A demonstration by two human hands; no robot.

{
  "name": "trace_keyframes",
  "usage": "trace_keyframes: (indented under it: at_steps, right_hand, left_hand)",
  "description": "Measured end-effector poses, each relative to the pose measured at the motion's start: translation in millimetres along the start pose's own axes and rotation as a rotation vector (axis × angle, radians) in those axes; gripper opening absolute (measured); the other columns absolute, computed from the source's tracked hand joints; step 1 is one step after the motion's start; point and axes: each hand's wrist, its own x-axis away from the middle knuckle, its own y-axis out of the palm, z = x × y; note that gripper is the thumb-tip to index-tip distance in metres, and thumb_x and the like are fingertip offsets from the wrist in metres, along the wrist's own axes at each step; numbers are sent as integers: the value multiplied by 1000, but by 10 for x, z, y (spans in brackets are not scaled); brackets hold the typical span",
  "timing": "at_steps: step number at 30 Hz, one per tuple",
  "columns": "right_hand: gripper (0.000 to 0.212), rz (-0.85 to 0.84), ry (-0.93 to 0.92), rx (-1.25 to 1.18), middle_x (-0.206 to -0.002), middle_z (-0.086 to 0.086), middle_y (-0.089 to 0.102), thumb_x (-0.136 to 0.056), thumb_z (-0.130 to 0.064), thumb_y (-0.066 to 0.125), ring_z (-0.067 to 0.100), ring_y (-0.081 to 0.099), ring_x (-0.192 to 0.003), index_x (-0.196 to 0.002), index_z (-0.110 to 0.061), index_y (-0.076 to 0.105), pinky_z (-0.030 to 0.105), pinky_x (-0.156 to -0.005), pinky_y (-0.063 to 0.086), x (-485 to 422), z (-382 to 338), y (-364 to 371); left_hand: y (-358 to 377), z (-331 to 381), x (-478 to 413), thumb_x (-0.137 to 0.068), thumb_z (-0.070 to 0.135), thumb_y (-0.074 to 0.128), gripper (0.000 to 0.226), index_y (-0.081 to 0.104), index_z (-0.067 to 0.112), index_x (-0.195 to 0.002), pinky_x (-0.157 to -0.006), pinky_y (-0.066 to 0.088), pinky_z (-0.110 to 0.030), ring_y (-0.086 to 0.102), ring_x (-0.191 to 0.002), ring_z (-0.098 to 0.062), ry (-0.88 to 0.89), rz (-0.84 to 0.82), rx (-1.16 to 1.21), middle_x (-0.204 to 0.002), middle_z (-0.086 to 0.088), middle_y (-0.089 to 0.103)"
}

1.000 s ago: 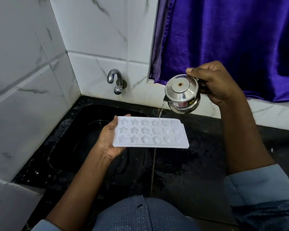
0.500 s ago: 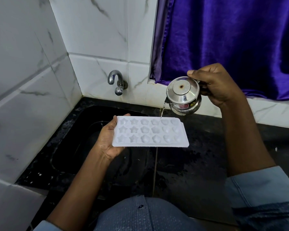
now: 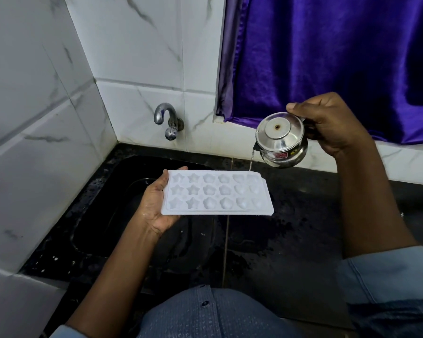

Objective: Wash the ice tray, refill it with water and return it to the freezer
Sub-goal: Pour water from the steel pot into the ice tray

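Gripping the left short end of a white rectangular plastic ice tray (image 3: 217, 195) with star, flower and heart wells, the left hand (image 3: 155, 203) lays its thumb on the far rim while its fingers pass out of sight underneath. This hold seems chosen to leave every well uncovered and the tray close to level, so water settles rather than runs off. The right hand (image 3: 327, 125), well apart from the left and higher, is curled round the dark handle of a small round stainless-steel kettle (image 3: 280, 140) with the thumb pressed near the lid, probably to keep the lid from slipping as the kettle tips spout-down. A thin stream of water (image 3: 251, 159) falls from the spout onto the tray's far right corner, so refilling is the step in hand. How full the wells are cannot be told, since they are white on white. The tray rests on nothing. It hangs in the air above the wet black stone counter (image 3: 303, 240), over the seam where the sunken black sink (image 3: 122, 172) meets the counter's flat part, a sensible spot because spills drop onto surfaces already wet. A chrome tap (image 3: 167, 120) juts from the white marble-look wall tiles (image 3: 47, 93) at the counter's far left corner, and a purple satin curtain (image 3: 327, 57) hangs along the far edge behind the kettle. No freezer is in view.
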Motion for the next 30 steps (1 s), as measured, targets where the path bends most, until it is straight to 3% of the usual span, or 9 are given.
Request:
trace_keyframes:
  at_steps: [13,27,30]
  right_hand:
    - [33,-6,-7,11,-60,8,59,-92,-28,76,19,49,-56,-62,-16,73,28,-56,39,39,23,-35]
    - [41,-5,3,-4,-49,-6,57,-95,-21,72,7,48,-45,-54,-19,72,20,-48,37,69,1,17]
    - [38,9,5,-16,-51,-4,58,-94,-22,73,10,49,-47,-56,-17,72,22,-49,38,86,4,-16]
  left_hand:
    - [41,-32,26,-110,47,43,48,69,14,-132,-93,53,-57,77,-107,-36,-5,2,7,-130,-17,73]
    - [24,-21,39,-110,47,43,47,71,14,-126,-95,53,-57,76,-110,-36,-16,-24,26,-133,-17,72]
    - [15,1,64,-110,47,42,47,70,15,-128,-89,60,-55,76,-109,-35,-8,-21,18,-132,-16,73]
